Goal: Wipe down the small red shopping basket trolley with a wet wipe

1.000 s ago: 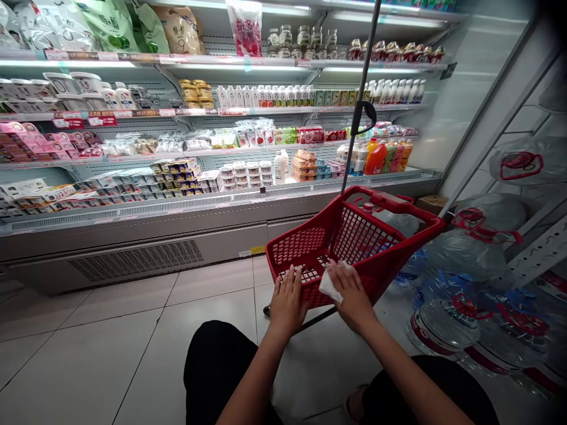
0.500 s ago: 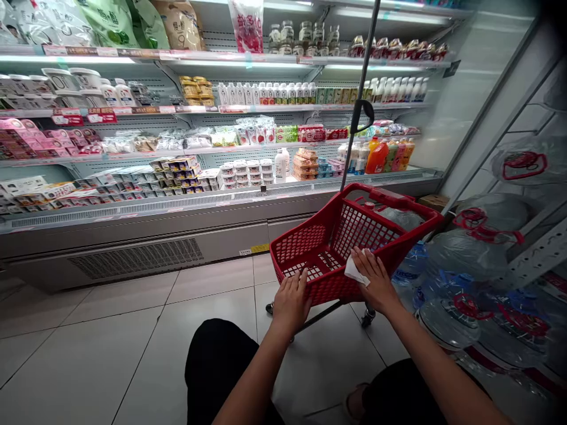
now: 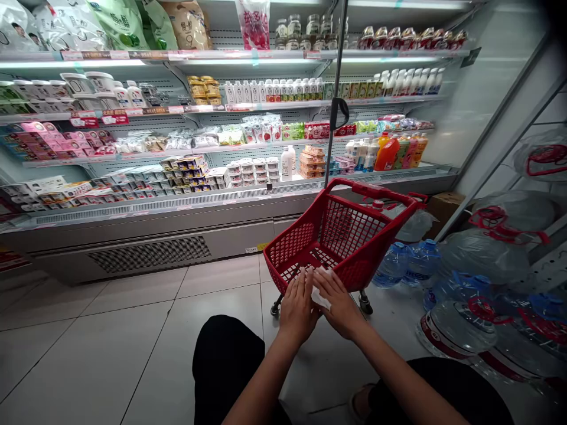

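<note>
A red plastic shopping cart [image 3: 328, 236] with lattice sides stands before me on wheels. My left hand [image 3: 297, 304] lies over its near corner, fingers stretched out flat and nothing held. Right beside it, my right hand [image 3: 340, 304] presses a white tissue [image 3: 321, 297] against the cart's near side, with part of the tissue showing between the two hands. The fingertips of both hands are close together at the rim. Below the wrists, the cart's frame is mostly hidden.
A refrigerated display case [image 3: 146, 206] with dairy goods runs along the back. A black door handle [image 3: 339, 115] stands on a thin upright behind the cart. Large water bottles [image 3: 460, 321] crowd the right, near a cardboard box [image 3: 445, 209]. Pale tiles [image 3: 106, 354] cover the floor.
My right hand has slid left along the cart's near side with the tissue and now meets my left hand. The cart appears turned slightly and further left in view.
</note>
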Motion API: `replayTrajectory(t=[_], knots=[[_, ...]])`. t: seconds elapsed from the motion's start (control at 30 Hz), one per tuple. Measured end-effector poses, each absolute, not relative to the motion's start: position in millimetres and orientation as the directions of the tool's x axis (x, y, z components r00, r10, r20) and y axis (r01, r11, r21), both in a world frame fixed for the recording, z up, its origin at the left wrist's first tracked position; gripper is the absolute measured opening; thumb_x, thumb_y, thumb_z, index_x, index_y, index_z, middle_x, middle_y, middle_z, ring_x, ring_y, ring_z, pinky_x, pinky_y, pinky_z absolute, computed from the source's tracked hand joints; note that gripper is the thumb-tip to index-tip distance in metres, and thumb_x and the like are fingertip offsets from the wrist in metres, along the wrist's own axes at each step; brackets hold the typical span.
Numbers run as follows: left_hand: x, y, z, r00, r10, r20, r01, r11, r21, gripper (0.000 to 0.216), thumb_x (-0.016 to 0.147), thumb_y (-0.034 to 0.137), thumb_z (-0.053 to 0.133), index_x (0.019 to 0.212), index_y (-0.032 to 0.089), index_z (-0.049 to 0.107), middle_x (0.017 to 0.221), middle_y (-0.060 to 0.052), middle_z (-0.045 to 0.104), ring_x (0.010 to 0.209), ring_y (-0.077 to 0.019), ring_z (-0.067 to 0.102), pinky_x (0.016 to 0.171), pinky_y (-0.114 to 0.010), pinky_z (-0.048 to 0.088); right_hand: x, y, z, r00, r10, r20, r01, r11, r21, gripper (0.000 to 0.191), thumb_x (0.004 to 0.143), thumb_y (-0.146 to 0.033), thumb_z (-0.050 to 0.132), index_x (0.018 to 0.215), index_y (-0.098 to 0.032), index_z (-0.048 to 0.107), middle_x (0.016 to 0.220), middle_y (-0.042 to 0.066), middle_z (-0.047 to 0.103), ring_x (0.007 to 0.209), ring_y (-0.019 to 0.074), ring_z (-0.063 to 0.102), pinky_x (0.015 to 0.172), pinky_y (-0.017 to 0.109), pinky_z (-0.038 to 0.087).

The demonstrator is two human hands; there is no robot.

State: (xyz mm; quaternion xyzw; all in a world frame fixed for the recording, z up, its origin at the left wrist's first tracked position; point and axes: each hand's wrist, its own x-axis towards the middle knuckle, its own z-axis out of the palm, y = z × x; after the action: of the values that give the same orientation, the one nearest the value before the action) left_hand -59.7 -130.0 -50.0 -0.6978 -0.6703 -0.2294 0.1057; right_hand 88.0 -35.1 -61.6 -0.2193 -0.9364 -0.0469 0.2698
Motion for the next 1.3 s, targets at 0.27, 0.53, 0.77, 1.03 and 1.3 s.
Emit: replayTrajectory(t=[0.27, 0.53, 0.77, 1.03, 1.3], knots=[[-116.1, -119.7, -36.4, 0.130, 0.922, 0.366, 0.975, -0.187, 0.124, 0.114, 0.088, 0.069, 0.068, 0.169, 0.024, 0.000, 0.172, -0.013, 0.025, 0.157, -0.0327, 0.027, 0.126, -0.052, 0.029, 137.1, -2.5, -52.6, -0.769, 0.473, 0.431, 0.502, 0.863, -0.052, 0.063, 0.108, -0.032, 0.030, 0.166, -0.035, 0.006, 0.170, -0.004, 0.028, 0.159, 0.0179, 0.022, 0.131, 0.049, 0.018], [-118.3, -95.6, -46.0, 0.105, 0.911, 0.400, 0.994, -0.113, -0.003, 0.106, 0.089, 0.070, 0.067, 0.168, 0.028, 0.010, 0.167, -0.018, 0.034, 0.141, -0.0351, 0.050, 0.116, -0.052, 0.040, 136.4, 44.8, -47.4, -0.627, 0.681, 0.377, 0.667, 0.720, -0.192, 0.058, 0.110, -0.046, 0.018, 0.166, -0.037, 0.006, 0.171, -0.005, 0.026, 0.160, 0.0190, 0.017, 0.130, 0.051, 0.021], [-81.2, -88.7, -52.9, -0.002, 0.897, 0.442, 1.000, 0.002, 0.002, 0.109, 0.089, 0.055, 0.074, 0.169, 0.023, 0.006, 0.167, -0.021, 0.033, 0.138, -0.0355, 0.054, 0.114, -0.050, 0.042, 119.7, -26.8, -67.0, -0.694, 0.534, 0.483, 0.543, 0.829, -0.136, 0.065, 0.109, -0.038, 0.034, 0.168, -0.032, 0.005, 0.171, -0.003, 0.027, 0.160, 0.0198, 0.017, 0.130, 0.047, 0.023], [-54.1, -101.8, -47.9, 0.145, 0.909, 0.390, 0.981, -0.183, 0.061, 0.090, 0.098, 0.048, 0.060, 0.168, 0.020, 0.010, 0.166, -0.018, 0.036, 0.138, -0.0313, 0.055, 0.111, -0.046, 0.046, 164.9, -63.2, -69.6, -0.691, 0.581, 0.430, 0.586, 0.799, -0.136, 0.065, 0.109, -0.038, 0.032, 0.168, -0.032, 0.005, 0.172, -0.002, 0.026, 0.159, 0.0220, 0.020, 0.129, 0.048, 0.024], [-82.5, -100.2, -39.4, 0.263, 0.890, 0.371, 0.958, -0.286, 0.007, 0.078, 0.097, 0.046, 0.062, 0.163, 0.021, 0.028, 0.171, -0.010, 0.029, 0.157, -0.0273, 0.029, 0.129, -0.048, 0.025, 188.5, -49.9, -81.1, -0.418, 0.756, 0.504, 0.791, 0.575, -0.207, 0.070, 0.109, -0.047, 0.026, 0.168, -0.027, -0.005, 0.174, 0.003, 0.017, 0.160, 0.0256, 0.020, 0.128, 0.051, 0.026]])
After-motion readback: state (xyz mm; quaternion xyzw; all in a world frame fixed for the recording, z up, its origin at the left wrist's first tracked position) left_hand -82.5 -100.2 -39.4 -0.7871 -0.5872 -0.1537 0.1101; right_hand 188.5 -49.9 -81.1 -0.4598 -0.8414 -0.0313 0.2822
